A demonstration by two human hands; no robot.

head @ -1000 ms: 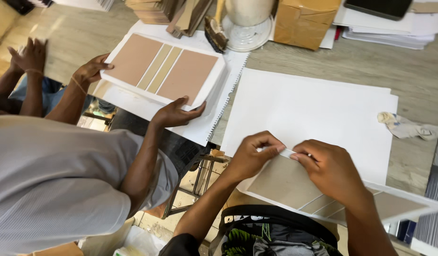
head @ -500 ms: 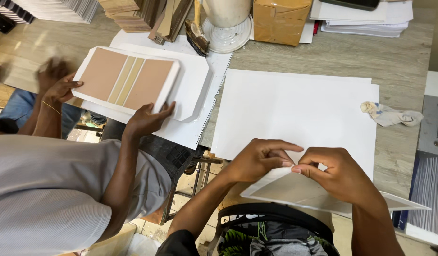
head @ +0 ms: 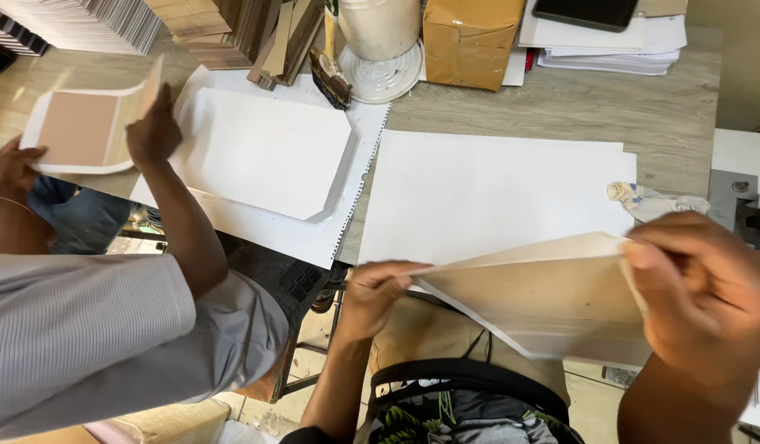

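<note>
Looking down at 2 hands holding a beige card sheet (head: 544,300) up over the near edge of a wooden surface (head: 561,111). Left hand (head: 378,292) pinching the sheet's left corner, thumb on top; right hand (head: 709,292) gripping the right edge, fingers curled over it. Sheet tilted, lifted off the surface, w/ a white layer showing along its lower edge. Beneath & beyond it, large white sheets (head: 495,193) lying flat. Crumpled rag (head: 651,200) just past the right hand, beside those sheets. To the left, a co-worker in a grey striped shirt (head: 84,337) w/ both hands on a white board w/ a tan panel (head: 80,127), bending 1 end upward. Between the 2 people, a white folder-shaped board (head: 265,152) flat on spiral-edged paper. At the far edge: white tub (head: 380,29), brown taped parcel (head: 470,37), paper stack (head: 610,41), brush (head: 329,70).
</note>
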